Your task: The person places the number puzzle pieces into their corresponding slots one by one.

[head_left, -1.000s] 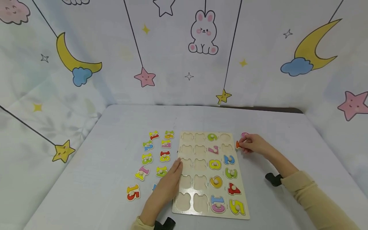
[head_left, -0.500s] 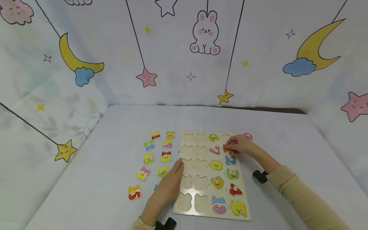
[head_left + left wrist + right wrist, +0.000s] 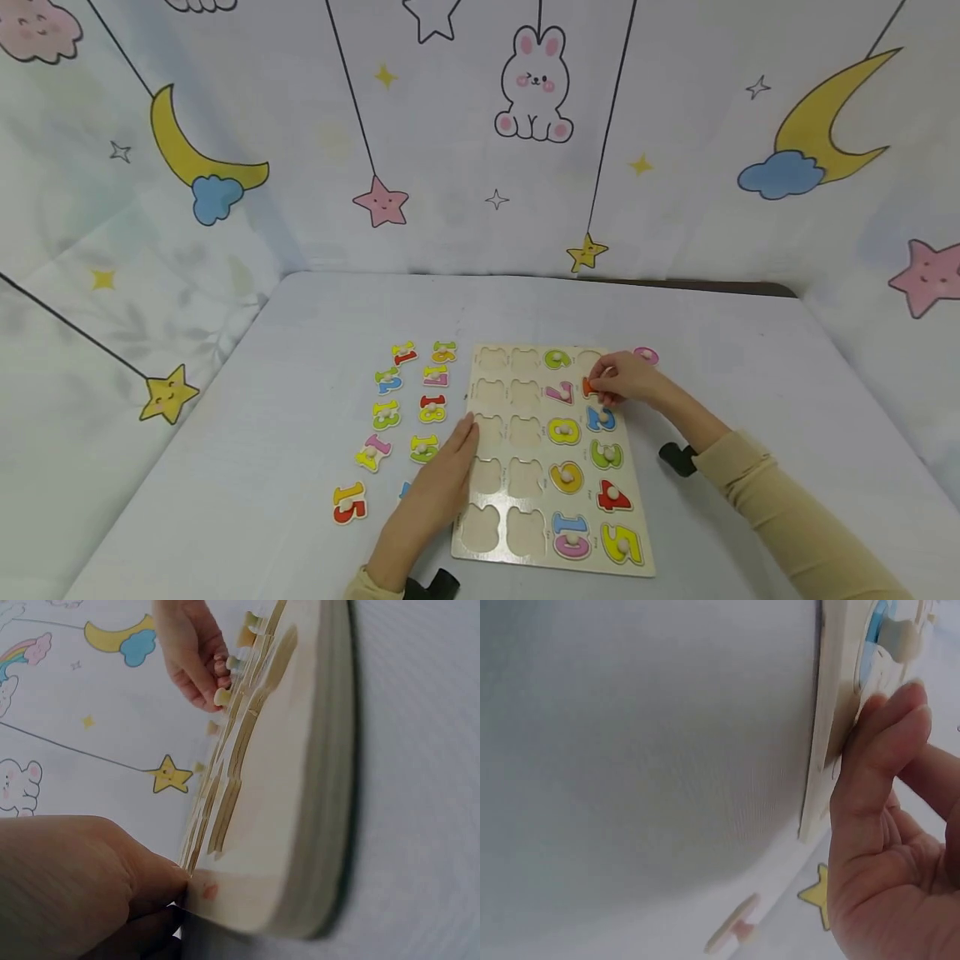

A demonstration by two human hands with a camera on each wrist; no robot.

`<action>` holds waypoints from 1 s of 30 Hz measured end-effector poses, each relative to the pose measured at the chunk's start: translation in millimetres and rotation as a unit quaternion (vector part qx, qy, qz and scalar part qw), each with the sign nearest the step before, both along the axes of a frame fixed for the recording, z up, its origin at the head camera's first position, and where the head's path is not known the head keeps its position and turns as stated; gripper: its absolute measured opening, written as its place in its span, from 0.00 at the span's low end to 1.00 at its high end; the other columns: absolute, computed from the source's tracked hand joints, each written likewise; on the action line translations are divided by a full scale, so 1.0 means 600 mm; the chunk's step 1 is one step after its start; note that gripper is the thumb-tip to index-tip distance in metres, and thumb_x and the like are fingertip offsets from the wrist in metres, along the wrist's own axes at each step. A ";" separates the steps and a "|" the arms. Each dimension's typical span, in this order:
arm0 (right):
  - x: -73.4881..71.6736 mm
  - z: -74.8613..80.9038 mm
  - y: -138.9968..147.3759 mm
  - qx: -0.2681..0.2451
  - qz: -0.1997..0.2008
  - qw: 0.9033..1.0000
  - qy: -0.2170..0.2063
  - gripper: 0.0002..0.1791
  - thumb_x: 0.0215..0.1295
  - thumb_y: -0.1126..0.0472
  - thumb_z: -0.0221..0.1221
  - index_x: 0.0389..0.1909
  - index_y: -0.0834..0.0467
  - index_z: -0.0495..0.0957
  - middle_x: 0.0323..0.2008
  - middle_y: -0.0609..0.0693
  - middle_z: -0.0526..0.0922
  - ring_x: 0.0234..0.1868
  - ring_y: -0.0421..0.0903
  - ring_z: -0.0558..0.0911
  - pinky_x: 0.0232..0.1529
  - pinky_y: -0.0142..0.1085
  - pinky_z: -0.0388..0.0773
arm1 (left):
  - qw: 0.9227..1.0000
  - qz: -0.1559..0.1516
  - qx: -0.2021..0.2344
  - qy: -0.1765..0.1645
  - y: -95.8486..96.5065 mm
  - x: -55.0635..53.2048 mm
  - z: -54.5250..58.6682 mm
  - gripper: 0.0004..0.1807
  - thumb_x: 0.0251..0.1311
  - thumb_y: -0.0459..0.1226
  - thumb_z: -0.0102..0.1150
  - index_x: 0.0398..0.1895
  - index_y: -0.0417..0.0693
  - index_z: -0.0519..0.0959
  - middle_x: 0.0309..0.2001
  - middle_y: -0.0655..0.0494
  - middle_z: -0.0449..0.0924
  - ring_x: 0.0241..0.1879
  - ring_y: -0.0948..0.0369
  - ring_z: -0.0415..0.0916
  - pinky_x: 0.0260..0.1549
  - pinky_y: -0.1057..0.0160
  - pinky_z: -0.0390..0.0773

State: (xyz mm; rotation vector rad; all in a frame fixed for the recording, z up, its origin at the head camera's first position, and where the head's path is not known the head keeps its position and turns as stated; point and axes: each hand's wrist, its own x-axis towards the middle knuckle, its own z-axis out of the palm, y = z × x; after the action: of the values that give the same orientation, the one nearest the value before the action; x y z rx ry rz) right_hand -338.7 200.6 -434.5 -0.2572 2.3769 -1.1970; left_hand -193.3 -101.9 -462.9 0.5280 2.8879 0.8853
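Observation:
The right hand (image 3: 632,379) pinches an orange number 1 puzzle piece (image 3: 587,387) at its place in the right column of a wooden number puzzle board (image 3: 552,533). In the right wrist view the curled fingers (image 3: 881,761) hide that piece, close beside the blue 2 (image 3: 874,634) and its knob. Along the board's left edge lies the left hand (image 3: 437,487), fingers straight, fingertips on the board's border. Seated in the board are numbers 2 to 10; the two left columns show bare recesses. Beyond the right hand a pink 0 (image 3: 646,356) lies on the table.
Left of the board several two-digit pieces lie in two rough columns, among them a red-and-yellow 15 (image 3: 349,503) and a green-yellow 19 (image 3: 424,448). A blue piece (image 3: 405,489) is partly hidden by the left hand. A printed curtain (image 3: 450,125) hangs behind the white table (image 3: 225,467).
The right hand has carried the orange 1 leftward from beside the board to its slot above the 2, and has stayed there over the last half second. The left hand has not moved.

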 end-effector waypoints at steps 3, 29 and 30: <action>-0.002 0.011 0.016 -0.006 -0.001 1.000 0.015 0.10 0.68 0.65 0.54 0.43 0.70 0.72 0.21 0.53 0.78 0.21 0.45 0.77 0.26 0.34 0.79 | 1.000 0.000 -0.004 0.002 0.000 -0.001 -0.001 0.28 0.66 0.31 0.50 0.68 0.33 0.57 0.71 0.44 0.50 0.69 0.52 0.47 0.60 0.54 0.59; -0.053 -0.004 0.118 -0.023 -0.146 0.989 -0.009 0.20 0.65 0.62 0.58 0.45 0.77 0.68 0.24 0.51 0.80 0.22 0.39 0.78 0.26 0.29 0.77 | 1.000 0.006 -0.014 0.009 0.001 -0.001 -0.002 0.27 0.66 0.32 0.49 0.67 0.33 0.59 0.70 0.44 0.51 0.68 0.52 0.49 0.60 0.54 0.59; -0.054 -0.005 0.118 -0.024 -0.143 0.989 -0.004 0.20 0.64 0.62 0.59 0.44 0.77 0.69 0.24 0.51 0.80 0.22 0.40 0.78 0.26 0.29 0.77 | 1.000 0.006 -0.015 0.010 0.001 -0.001 -0.003 0.27 0.66 0.32 0.49 0.67 0.33 0.59 0.70 0.44 0.51 0.68 0.52 0.49 0.59 0.54 0.59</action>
State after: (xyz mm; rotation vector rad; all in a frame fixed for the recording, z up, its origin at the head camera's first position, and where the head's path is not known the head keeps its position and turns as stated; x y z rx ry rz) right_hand -371.4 271.1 -437.6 0.0766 2.4387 -1.3801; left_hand -193.8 -101.6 -464.4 0.5213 2.9201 0.8401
